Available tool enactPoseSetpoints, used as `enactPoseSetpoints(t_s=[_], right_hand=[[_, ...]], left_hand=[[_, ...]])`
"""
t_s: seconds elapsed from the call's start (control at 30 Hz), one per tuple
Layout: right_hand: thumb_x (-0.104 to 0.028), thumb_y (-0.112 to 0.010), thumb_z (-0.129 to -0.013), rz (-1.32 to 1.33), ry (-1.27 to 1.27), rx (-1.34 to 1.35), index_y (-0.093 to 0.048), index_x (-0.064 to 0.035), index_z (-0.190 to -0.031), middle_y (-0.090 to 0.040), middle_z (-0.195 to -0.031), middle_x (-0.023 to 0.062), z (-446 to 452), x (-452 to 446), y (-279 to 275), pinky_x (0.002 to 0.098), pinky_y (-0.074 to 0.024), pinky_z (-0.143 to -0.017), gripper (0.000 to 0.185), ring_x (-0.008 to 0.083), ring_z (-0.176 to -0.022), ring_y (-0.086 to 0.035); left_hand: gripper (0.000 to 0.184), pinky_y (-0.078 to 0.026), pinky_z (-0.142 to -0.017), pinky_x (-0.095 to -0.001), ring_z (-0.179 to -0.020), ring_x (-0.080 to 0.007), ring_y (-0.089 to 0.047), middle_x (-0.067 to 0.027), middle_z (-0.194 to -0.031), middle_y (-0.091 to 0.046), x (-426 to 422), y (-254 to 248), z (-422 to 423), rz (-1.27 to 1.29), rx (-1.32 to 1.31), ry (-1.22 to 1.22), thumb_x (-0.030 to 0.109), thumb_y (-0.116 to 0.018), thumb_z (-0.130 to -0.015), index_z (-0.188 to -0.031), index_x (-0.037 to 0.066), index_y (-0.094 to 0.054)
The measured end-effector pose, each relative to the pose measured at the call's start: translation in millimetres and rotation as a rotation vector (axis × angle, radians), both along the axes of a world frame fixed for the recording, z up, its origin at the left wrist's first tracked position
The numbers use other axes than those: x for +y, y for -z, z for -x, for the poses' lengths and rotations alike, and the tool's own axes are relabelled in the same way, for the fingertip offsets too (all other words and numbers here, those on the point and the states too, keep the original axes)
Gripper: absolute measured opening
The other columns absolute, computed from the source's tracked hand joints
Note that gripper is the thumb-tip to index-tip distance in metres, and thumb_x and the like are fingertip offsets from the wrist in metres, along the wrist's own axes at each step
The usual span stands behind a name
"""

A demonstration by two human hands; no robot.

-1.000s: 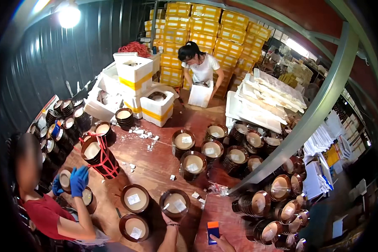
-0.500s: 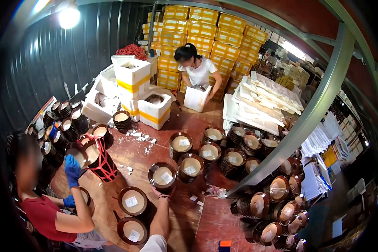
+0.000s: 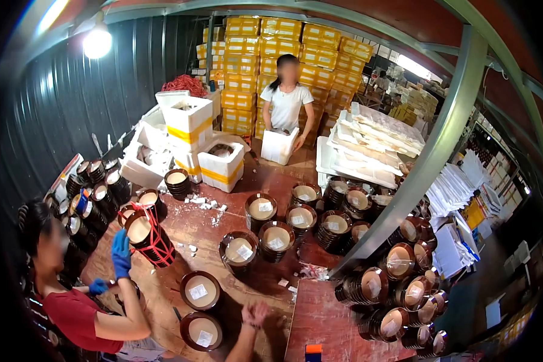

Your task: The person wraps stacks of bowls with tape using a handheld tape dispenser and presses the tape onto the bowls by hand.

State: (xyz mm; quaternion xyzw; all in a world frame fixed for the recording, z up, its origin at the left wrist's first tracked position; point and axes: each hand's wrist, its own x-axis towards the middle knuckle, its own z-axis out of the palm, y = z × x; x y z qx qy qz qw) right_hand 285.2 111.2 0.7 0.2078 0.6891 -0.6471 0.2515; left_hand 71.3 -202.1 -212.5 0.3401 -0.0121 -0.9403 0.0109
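My left hand (image 3: 254,314), wearing a bracelet, is above the table at the lower middle. Its fingers look loosely apart and hold nothing I can see. Just beyond it stands a stack of brown-rimmed bowls (image 3: 239,249) with cream insides and a white label on top, apart from the hand. Left of the hand are two more labelled stacks, an upper bowl stack (image 3: 200,291) and a lower bowl stack (image 3: 201,331). My right hand is out of view.
A co-worker's blue-gloved hand (image 3: 120,253) is near a bowl stack tied with red cord (image 3: 157,244). Across the table, another person holds a white foam box (image 3: 279,146). A metal post (image 3: 428,157) slants down on the right beside many bowl stacks (image 3: 398,259).
My left hand has let go of the labelled bowl stack and drawn back towards me. The person across has straightened up. The co-worker's raised glove no longer holds a bowl.
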Motion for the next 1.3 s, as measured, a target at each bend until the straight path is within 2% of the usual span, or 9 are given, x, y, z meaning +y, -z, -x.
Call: enactPoseSetpoints(t_s=[0.1, 0.17, 0.3, 0.4, 0.6, 0.87, 1.1, 1.23, 1.3], right_hand=[[-0.034, -0.075, -0.090, -0.111, -0.106, 0.078, -0.065, -0.0035, -0.112, -0.067, -0.093, 0.0074, 6.9, 5.3, 22.1, 0.0353, -0.0513, -0.084, 0.039, 0.0195, -0.085, -0.063], [-0.033, -0.077, -0.090, -0.165, -0.165, 0.114, -0.062, -0.0020, -0.120, -0.067, -0.100, 0.0106, 5.6, 12.1, 27.2, 0.0365, -0.0516, -0.086, 0.045, 0.0224, -0.091, -0.064], [-0.029, -0.080, -0.089, -0.292, -0.301, 0.226, -0.055, 0.0009, -0.134, -0.067, -0.115, 0.0171, -5.6, 35.2, 32.0, 0.0388, -0.0523, -0.090, 0.059, 0.0283, -0.103, -0.064], [-0.027, -0.086, -0.083, -0.209, -0.271, 0.224, -0.058, 0.0006, -0.131, -0.070, -0.111, 0.0151, -9.0, 43.1, 40.2, 0.0398, -0.0546, -0.087, 0.061, 0.0247, -0.098, -0.067], [-0.024, -0.080, -0.090, 0.114, -0.206, 0.084, -0.067, -0.0012, -0.116, -0.069, -0.103, 0.0029, -2.0, 36.7, 58.1, 0.0304, -0.0534, -0.079, 0.037, 0.0126, -0.088, -0.063], [-0.019, -0.078, -0.091, 0.219, -0.277, 0.006, -0.068, -0.0053, -0.110, -0.069, -0.098, 0.0007, -9.6, 8.6, 56.2, 0.0297, -0.0539, -0.077, 0.026, 0.0133, -0.083, -0.066], [-0.026, -0.072, -0.097, 0.299, -0.212, -0.094, -0.065, -0.0026, -0.110, -0.076, -0.105, 0.0123, 4.7, -86.3, 65.9, 0.0338, -0.0580, -0.083, 0.027, 0.0197, -0.092, -0.074], [-0.028, -0.073, -0.097, 0.359, -0.151, -0.106, -0.070, -0.0024, -0.106, -0.076, -0.102, 0.0094, 35.7, -172.9, 96.1, 0.0321, -0.0566, -0.086, 0.027, 0.0174, -0.090, -0.072], [-0.033, -0.077, -0.092, 0.202, -0.080, -0.158, -0.070, -0.0020, -0.113, -0.073, -0.106, 0.0085, 53.6, -218.4, 106.9, 0.0329, -0.0556, -0.087, 0.038, 0.0173, -0.096, -0.069]], left_hand=[[0.033, -0.056, -0.090, -0.0500, -0.100, -0.0387, -0.066, -0.0188, -0.102, -0.071, 51.2, 20.4, -124.4, -0.461, 0.702, 0.163, 0.038, -0.057, -0.096, -0.087, 0.008, -0.068], [0.038, -0.059, -0.087, -0.0498, -0.103, -0.0330, -0.070, -0.0147, -0.110, -0.073, 70.5, 33.6, -226.5, -0.314, 0.390, 0.304, 0.039, -0.062, -0.097, -0.120, 0.009, -0.068], [0.042, -0.058, -0.088, -0.0508, -0.101, -0.0368, -0.069, -0.0205, -0.113, -0.070, 52.2, 2.7, -306.1, -0.318, 0.108, 0.418, 0.036, -0.074, -0.089, -0.115, 0.005, -0.068], [0.028, -0.060, -0.077, -0.0464, -0.087, -0.0349, -0.070, -0.0171, -0.094, -0.072, 9.6, -34.0, -296.6, 0.176, 0.185, 0.274, 0.028, -0.058, -0.096, -0.088, 0.004, -0.069], [0.029, -0.062, -0.082, -0.0403, -0.091, -0.0297, -0.070, -0.0158, -0.105, -0.072, -20.6, -95.0, -297.2, 0.247, -0.266, -0.302, 0.027, -0.055, -0.101, -0.116, 0.005, -0.065], [0.036, -0.057, -0.083, -0.0459, -0.094, -0.0334, -0.067, -0.0181, -0.106, -0.071, -16.8, -97.1, -337.8, -0.004, -0.486, -0.181, 0.034, -0.050, -0.098, -0.106, 0.002, -0.065], [0.044, -0.046, -0.097, -0.0533, -0.102, -0.0300, -0.060, -0.0102, -0.116, -0.063, -128.2, -84.7, -299.2, 0.520, -0.522, -0.292, 0.049, -0.059, -0.093, -0.122, 0.016, -0.062], [0.047, -0.049, -0.073, -0.0302, -0.091, -0.0122, -0.058, -0.0005, -0.123, -0.064, -211.0, -62.0, -261.8, 0.650, -0.303, -0.126, 0.049, -0.055, -0.100, -0.134, 0.018, -0.061], [0.042, -0.049, -0.105, -0.0373, -0.118, -0.0201, -0.061, -0.0071, -0.120, -0.071, -239.8, -38.1, -240.5, 0.717, -0.138, -0.103, 0.040, -0.054, -0.103, -0.129, 0.008, -0.062]])
